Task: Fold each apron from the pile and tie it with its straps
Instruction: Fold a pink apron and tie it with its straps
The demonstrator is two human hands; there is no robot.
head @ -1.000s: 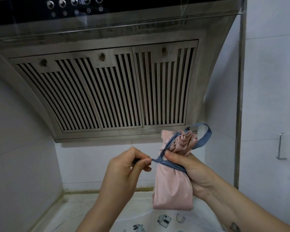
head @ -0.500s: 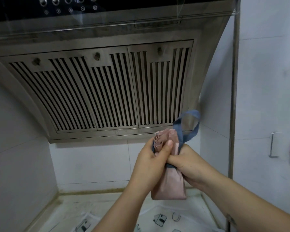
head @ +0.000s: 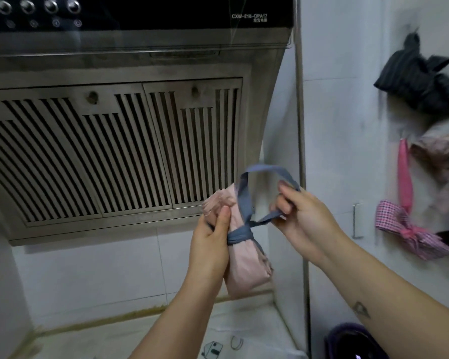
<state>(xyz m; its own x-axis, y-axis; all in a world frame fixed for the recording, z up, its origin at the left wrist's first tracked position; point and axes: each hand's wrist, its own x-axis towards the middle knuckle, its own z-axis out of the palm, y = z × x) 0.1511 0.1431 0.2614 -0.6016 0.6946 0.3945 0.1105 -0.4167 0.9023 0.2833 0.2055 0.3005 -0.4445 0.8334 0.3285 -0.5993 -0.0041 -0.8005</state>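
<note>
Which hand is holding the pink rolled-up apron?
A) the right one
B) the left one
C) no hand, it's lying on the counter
B: the left hand grips the pink apron up in the air, while the right hand pinches only its blue strap.

Pale tabletop (head: pixel 88 343) set in a tiled corner, yellowed sealant along its back edge, white cloth with small printed drawings (head: pixel 254 340) lying flat on its right part

Hanging bundles (head: pixel 412 81) at three o'clock are running off frame, blurred; left hand (head: pixel 213 244) is covering part of the apron (head: pixel 246 270).
</note>
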